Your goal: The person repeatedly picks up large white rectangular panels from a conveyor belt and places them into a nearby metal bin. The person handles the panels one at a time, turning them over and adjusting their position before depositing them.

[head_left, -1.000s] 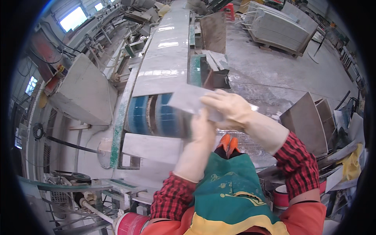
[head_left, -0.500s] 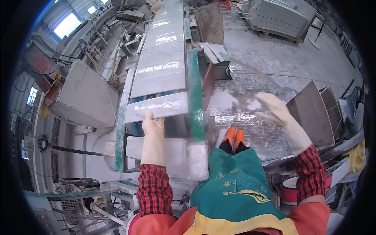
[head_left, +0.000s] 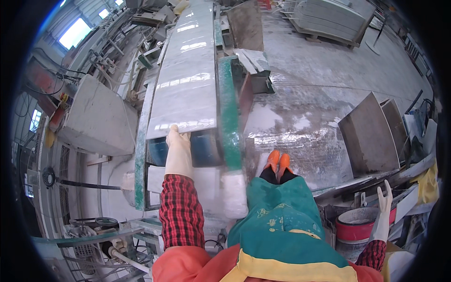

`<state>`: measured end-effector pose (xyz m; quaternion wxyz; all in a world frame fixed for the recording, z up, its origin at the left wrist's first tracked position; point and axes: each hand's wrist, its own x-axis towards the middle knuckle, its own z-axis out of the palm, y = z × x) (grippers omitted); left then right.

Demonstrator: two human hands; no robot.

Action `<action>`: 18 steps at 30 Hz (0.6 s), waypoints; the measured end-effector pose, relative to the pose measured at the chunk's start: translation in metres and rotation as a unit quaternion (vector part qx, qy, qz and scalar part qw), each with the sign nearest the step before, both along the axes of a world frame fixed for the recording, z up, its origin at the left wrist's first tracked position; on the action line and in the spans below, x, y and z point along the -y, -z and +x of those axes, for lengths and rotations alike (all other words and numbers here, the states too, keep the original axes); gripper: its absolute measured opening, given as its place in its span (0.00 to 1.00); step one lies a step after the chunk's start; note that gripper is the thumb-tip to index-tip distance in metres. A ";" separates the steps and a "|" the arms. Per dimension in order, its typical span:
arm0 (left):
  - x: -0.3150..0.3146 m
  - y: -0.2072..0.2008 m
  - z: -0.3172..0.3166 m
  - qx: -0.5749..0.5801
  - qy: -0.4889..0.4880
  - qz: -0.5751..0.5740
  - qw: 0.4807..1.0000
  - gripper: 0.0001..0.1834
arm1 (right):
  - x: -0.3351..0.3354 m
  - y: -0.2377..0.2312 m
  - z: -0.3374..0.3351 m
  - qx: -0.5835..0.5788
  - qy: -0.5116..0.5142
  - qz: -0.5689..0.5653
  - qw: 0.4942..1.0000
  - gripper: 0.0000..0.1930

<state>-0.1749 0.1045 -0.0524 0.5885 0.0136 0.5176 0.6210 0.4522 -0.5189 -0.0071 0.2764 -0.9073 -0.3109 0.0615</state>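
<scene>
Left hand [head_left: 177, 143] now flat, fingers spread, pressing on near end of slab [head_left: 185, 80] lying along conveyor [head_left: 229, 113]; grips nothing. Right hand [head_left: 384, 207], half a second ago up over wet floor [head_left: 300, 94], now dropped wide to side near red bucket [head_left: 359, 228], open, empty. Suggests slab guided one-handed from here.

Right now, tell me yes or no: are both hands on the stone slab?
No. Only the left hand rests on the near end of the stone slab; the right hand is out to the side, near the red bucket.
</scene>
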 end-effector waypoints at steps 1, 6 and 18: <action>0.000 0.000 0.001 0.001 0.002 0.007 1.000 0.24 | 0.007 0.000 -0.002 0.004 0.005 -0.014 1.000 0.28; -0.007 0.014 -0.022 -0.004 0.052 -0.010 0.999 0.26 | 0.002 0.016 -0.005 -0.023 -0.009 0.048 0.999 0.27; 0.011 -0.030 -0.033 -0.076 0.231 -0.031 0.969 0.15 | -0.128 0.015 -0.048 -0.184 -0.020 0.288 0.940 0.21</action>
